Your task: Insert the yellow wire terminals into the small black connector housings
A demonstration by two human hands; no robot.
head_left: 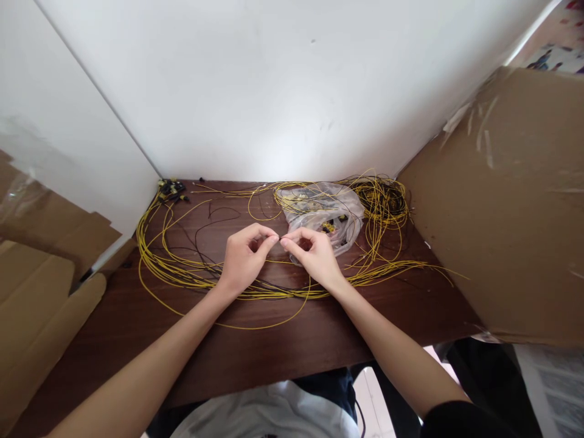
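Over the middle of the table, my left hand (pixel 247 252) and my right hand (pixel 314 250) meet at the fingertips. Each pinches thumb against forefinger. A tiny dark piece (pixel 280 238) shows between the fingertips, too small to name. Beneath my wrists runs a long bundle of yellow and black wires (pixel 274 294). One loose yellow wire (pixel 260 328) loops in front of the bundle and rises to pass behind my right hand. Just beyond that hand lies a clear plastic bag (pixel 351 228) with small yellow and black parts inside.
Black connectors (pixel 171 190) cap the bundle's left end. A tangled heap of yellow and black wires (pixel 383 201) lies at the back right. White panel (pixel 274 91) closes off the back, and cardboard (pixel 502 201) walls the right side. Cardboard flaps (pixel 41 304) stand at left.
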